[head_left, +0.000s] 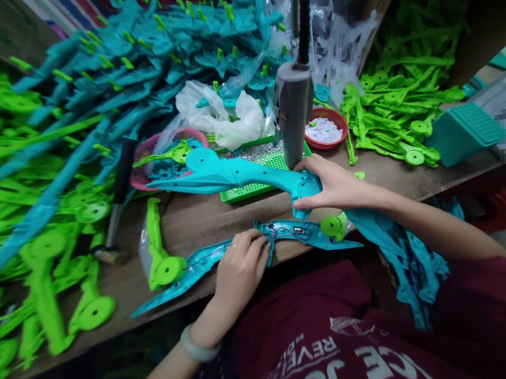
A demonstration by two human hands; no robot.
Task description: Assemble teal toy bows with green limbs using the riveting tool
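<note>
My left hand (239, 266) rests with curled fingers on a teal toy-sword half (189, 269) that lies open side up on the wooden bench, its wires and a green wheel (332, 225) showing. My right hand (334, 185) grips the handle end of a second teal sword half (232, 173), held just above the first, its blade pointing left. A grey hanging power screwdriver (293, 109) stands right behind my right hand.
Heaps of teal and green plastic parts (23, 182) fill the left and back. A green tray (259, 164), a red bowl (325, 129), a pink basket (147, 166) and a hammer (115, 201) lie on the bench. More green parts (392, 115) are piled at right.
</note>
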